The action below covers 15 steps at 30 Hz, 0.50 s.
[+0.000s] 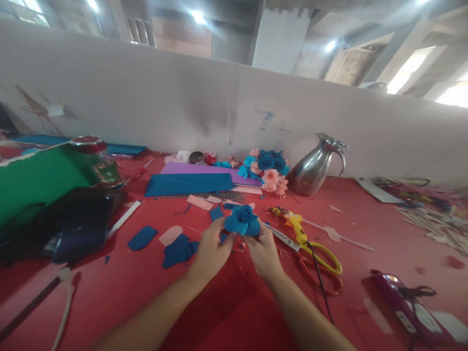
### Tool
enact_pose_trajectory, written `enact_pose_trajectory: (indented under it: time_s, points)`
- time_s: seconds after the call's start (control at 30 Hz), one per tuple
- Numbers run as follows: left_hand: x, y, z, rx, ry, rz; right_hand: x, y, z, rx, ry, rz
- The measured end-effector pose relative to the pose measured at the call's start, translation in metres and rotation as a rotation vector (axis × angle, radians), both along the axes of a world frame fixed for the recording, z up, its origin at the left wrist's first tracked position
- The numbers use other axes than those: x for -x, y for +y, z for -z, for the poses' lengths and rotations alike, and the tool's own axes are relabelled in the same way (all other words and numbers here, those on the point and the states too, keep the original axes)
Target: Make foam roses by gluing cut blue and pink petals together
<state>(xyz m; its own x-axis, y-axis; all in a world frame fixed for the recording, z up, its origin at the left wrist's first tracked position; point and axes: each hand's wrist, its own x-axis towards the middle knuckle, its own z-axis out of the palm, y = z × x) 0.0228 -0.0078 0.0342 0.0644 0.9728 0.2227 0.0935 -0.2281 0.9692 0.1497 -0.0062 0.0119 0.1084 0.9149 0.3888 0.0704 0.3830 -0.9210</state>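
Note:
A blue paper flower (243, 220) with layered petals is between my hands, above the red table (234, 302). My left hand (215, 242) grips its left side, thumb underneath. On its right side, the fingers of my right hand (263, 246) are closed around the lower petals. Dark blue paper pieces (178, 251) and a pink petal (171, 235) lie left of my left hand. Just right of my right hand are scissors (321, 258) with yellow and red handles and a yellow glue gun (292, 222).
Finished blue and pink paper flowers (270, 176) stand at the back beside a metal jug (317, 168). A blue paper sheet (190, 184) lies nearby. A glass jar (104, 165) and black phone (84, 229) are left; a purple power strip (409, 307) sits right.

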Motion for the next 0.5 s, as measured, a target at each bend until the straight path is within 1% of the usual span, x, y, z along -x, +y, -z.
enact_pose_trajectory:
  time_s: [0.1,0.2,0.33,0.5]
  points:
    - [0.0007,-0.0012,-0.0009,-0.013,-0.046,-0.023,-0.0012,-0.0003,-0.0046,0.087,0.075,-0.051]
    - [0.0013,-0.0014,-0.002,-0.029,-0.068,-0.022,-0.0018,0.0,-0.0079,0.113,0.085,-0.049]
    - [0.0021,-0.0009,-0.0019,-0.003,-0.086,0.053,-0.0014,0.0005,-0.0083,0.109,0.071,-0.098]
    - [0.0018,-0.0026,-0.0032,0.109,-0.233,0.198,-0.0018,-0.0002,-0.0056,0.143,0.029,-0.134]
